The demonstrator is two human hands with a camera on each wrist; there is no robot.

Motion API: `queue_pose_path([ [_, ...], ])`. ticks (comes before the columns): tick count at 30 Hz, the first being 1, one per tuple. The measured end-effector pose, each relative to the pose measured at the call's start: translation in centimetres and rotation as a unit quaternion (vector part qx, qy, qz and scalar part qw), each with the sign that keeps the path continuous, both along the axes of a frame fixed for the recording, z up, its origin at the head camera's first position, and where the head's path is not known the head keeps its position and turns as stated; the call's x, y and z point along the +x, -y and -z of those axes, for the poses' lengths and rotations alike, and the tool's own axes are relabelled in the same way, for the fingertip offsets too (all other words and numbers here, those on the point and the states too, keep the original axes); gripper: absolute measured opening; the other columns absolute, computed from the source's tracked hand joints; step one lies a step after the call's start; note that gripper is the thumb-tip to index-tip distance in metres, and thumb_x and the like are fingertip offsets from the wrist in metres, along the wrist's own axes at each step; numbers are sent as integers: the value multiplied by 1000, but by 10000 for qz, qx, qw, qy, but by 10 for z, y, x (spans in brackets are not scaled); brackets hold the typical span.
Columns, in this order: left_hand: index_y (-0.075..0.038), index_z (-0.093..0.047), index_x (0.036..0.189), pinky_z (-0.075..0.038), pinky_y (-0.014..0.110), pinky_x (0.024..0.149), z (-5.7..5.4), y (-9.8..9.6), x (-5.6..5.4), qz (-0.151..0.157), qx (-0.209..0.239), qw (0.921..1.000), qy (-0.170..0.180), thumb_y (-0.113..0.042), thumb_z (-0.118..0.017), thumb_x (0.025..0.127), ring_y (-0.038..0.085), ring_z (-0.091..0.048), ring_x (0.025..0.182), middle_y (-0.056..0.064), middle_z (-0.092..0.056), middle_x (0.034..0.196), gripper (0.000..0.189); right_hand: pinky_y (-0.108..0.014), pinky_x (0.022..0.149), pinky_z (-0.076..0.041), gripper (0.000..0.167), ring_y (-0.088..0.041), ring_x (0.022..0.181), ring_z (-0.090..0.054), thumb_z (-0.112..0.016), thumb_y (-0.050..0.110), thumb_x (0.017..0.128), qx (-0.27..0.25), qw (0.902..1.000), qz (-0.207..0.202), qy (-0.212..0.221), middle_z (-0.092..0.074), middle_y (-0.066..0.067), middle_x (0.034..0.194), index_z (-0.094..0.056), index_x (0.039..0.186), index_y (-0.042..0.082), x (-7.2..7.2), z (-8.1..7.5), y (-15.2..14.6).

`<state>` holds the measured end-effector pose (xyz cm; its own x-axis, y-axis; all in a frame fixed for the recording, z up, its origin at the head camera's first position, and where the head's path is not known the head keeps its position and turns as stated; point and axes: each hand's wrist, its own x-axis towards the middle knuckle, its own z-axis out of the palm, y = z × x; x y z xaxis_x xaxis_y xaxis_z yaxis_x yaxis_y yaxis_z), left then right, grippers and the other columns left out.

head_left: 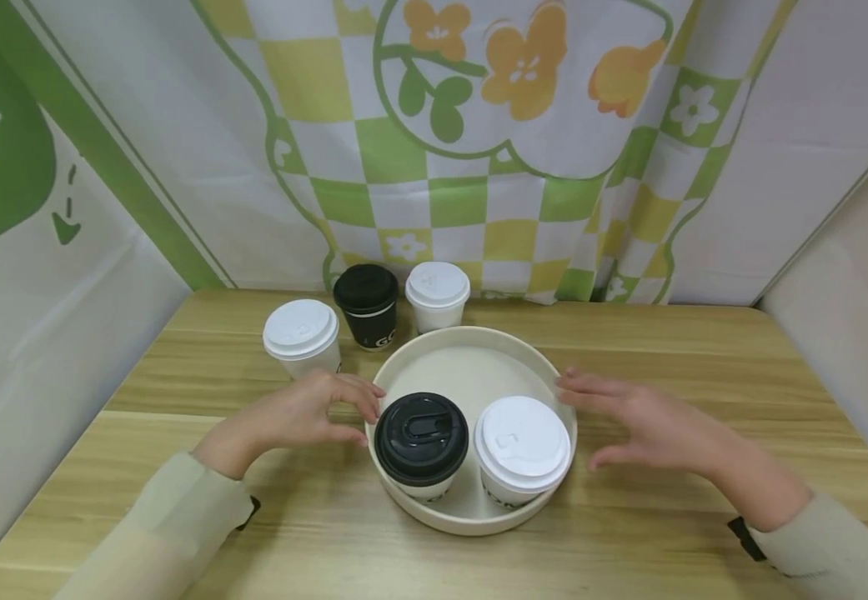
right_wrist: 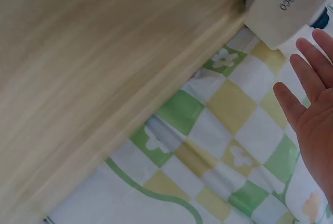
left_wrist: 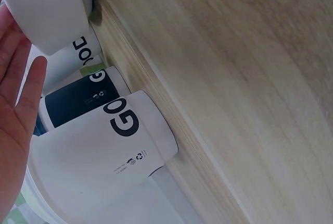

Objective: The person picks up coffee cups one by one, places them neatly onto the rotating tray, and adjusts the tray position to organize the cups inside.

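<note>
Tray (head_left: 467, 367) is on the table (head_left: 591, 550), roughly centre, w/ two cups upright in its near half: black-lidded cup (head_left: 422, 442) on the L, white-lidded cup (head_left: 522, 446) on the R, a small gap btwn lids. L hand (head_left: 328, 412) is at the L rim, fingers loosely bent, thumb apart; R hand (head_left: 651, 421) is at the R rim, fingers reaching toward it, thumb spread below. Both grips look wide, nothing pinched; can't tell if any fingertip actually touches the rim. Step in hand looks like getting both hands set on the tray. To do it well: bring palms in at equal height, opp. each other, press evenly so it doesn't skid or twist. Weight prob. sits toward the near side b/c of the cups, so a hold a bit nearer the body should balance better. Keep it level & slow; tall cups could tip, & L fingers pass close to the black lid, so mind not to knock it. Far-L side needs care too: white cup (head_left: 301, 333), black cup (head_left: 366, 308) & another white cup (head_left: 437, 296) stand just beyond the tray.
</note>
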<state>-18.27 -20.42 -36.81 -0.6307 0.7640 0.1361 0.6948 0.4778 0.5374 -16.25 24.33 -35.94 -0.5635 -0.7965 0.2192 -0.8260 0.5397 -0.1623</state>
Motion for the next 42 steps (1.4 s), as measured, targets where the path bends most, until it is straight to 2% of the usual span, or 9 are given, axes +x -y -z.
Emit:
queue_pose_path([
  [6,-16,-76,93,-51,39,101,0,0,0,-35,11,9999,97,-16,-84,76,26,-66,116,1,-75,108,19,-50,96,-52,70,-35,126,-59,-84,39,70,-116,9998,-25,159,-62,-15,137,-65,129,6,-4,9,1],
  [19,-14,-76,94,-51,40,101,-2,-1,2,-67,-4,10000,62,-14,-84,75,28,-66,117,2,-75,108,20,-47,93,-55,51,-33,122,-62,-84,35,73,-423,9989,-202,-20,-69,-8,127,-73,117,12,-11,17,3],
  [29,-11,-76,98,-51,44,102,-3,-2,7,-18,-136,9993,-338,-11,-83,75,30,-65,117,4,-75,109,24,-47,92,-56,46,-33,122,-62,-82,37,74,-560,9982,-167,121,-71,-5,125,-74,113,15,-12,18,3],
  [36,-10,-75,105,-49,49,103,-7,0,10,-194,-275,9987,-376,-14,-81,80,33,-62,121,9,-71,121,26,-48,92,-56,44,-32,123,-62,-84,35,74,-570,9979,-28,304,-70,-5,125,-75,113,16,-11,18,4],
  [42,-7,-74,108,-50,48,101,-10,2,12,-385,-233,9980,-450,-15,-79,82,30,-63,118,9,-70,122,27,-48,92,-55,43,-32,124,-61,-81,39,76,-517,9974,50,500,-70,-4,126,-75,112,17,-11,15,5],
])
